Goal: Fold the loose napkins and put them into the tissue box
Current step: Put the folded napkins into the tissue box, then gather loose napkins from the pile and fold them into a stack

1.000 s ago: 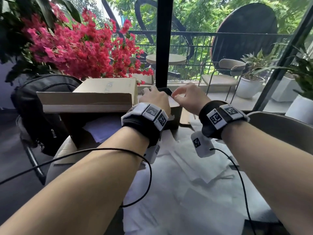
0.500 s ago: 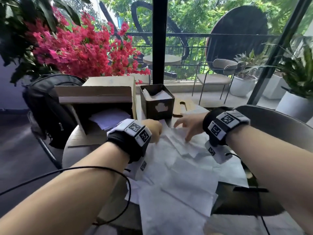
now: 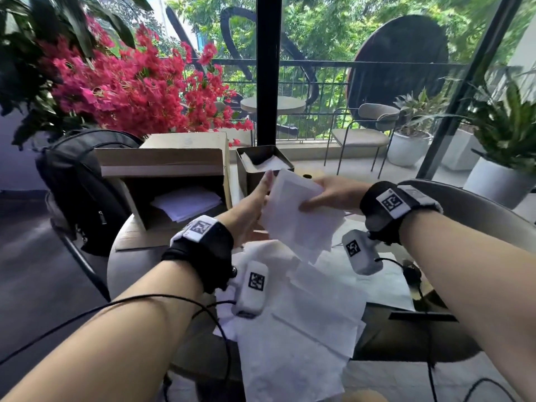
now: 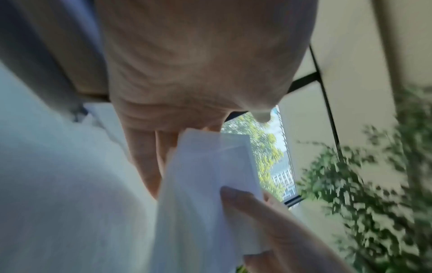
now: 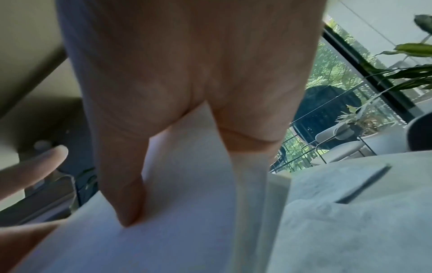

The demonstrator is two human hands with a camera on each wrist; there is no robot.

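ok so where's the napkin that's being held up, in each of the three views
Head: the held napkin is centre frame, between the left hand and right hand, in front of the tissue box.
Left wrist: lower centre, below the palm.
Right wrist: bottom centre, under the thumb.
Shared landmark: the right hand's thumb on the napkin shows in all three.

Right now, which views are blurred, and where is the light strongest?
Head view: mostly sharp, brightest through the window; the lifted napkin is readable. Left wrist view: plant and background smeared, the napkin soft. Right wrist view: the right hand very near and unsharp, the outside clearer.
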